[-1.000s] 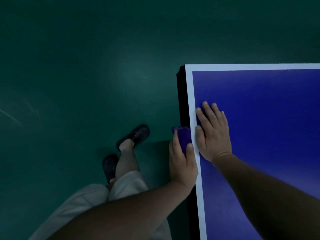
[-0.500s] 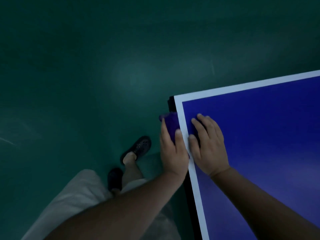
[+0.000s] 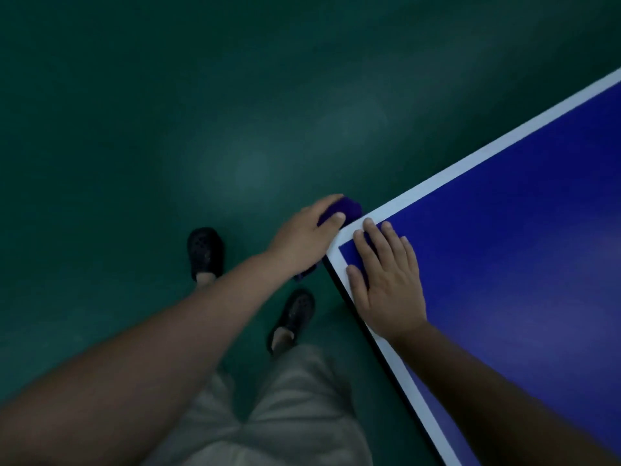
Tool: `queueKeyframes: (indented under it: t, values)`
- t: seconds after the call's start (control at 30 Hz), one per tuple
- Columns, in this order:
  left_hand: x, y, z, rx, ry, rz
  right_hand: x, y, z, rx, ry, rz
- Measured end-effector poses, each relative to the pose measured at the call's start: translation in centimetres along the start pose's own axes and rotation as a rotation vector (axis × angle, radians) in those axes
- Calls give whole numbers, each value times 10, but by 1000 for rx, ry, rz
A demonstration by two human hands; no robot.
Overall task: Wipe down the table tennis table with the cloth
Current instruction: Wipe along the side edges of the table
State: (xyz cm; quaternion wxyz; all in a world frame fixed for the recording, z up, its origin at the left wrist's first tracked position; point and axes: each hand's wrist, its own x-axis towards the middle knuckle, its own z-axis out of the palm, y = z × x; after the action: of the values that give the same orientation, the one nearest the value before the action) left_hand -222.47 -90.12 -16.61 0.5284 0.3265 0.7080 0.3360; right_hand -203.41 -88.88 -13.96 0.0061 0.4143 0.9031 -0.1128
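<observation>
Dim light, view looks down at one corner of the table tennis table (image 3: 510,270): blue top, white line (image 3: 447,174) round the border, thin dark side edge below it. L hand (image 3: 302,238) is off the table, just beside the corner, and grips the cloth (image 3: 349,207), a dark purple wad; thumb and fingers curl round it, so most of it is hidden in the palm. Cloth bulges out past the fingertips and touches or nearly touches the table's corner at the side edge; can't tell if it's pressed on the edge. A small bit of purple also shows under the heel of the hand, near the wrist. R hand (image 3: 386,284) lies flat, palm down, on the tabletop right at the corner: fingers straight and close together, tips reaching the white line, thumb spread a little apart toward the near border, holds nothing. Both forearms bare, coming in from bottom L and bottom R. Below, the person's legs in light-coloured trousers (image 3: 268,415), feet in dark perforated clogs: one (image 3: 205,252) further L, other (image 3: 295,314) nearer the table. Everything stands on a dark green floor (image 3: 161,105) w/ a few faint pale glare patches
</observation>
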Motion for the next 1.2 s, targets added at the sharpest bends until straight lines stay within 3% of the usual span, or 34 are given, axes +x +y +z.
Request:
queueKeyframes:
  t: [0.07,0.2,0.37,0.47,0.63,0.93,1.03,1.2]
  values:
    - [21,5,-15,26,-258,-24,3,1,-1,35,31,21]
    - [63,28,-3,245,-472,60,30,9,-11,92,138,190]
    - [74,40,8,178,-491,33,97,55,-31,32,164,722]
    - [46,20,-17,123,-485,78,112,63,-26,101,188,871]
    - [38,15,-26,50,-526,147,111,62,-20,82,264,875]
    - [137,97,64,135,-456,244,112,66,-19,73,257,878]
    - [114,83,47,117,-439,247,112,65,-18,73,245,874]
    - [60,35,-4,124,-479,80,112,65,-18,63,243,866]
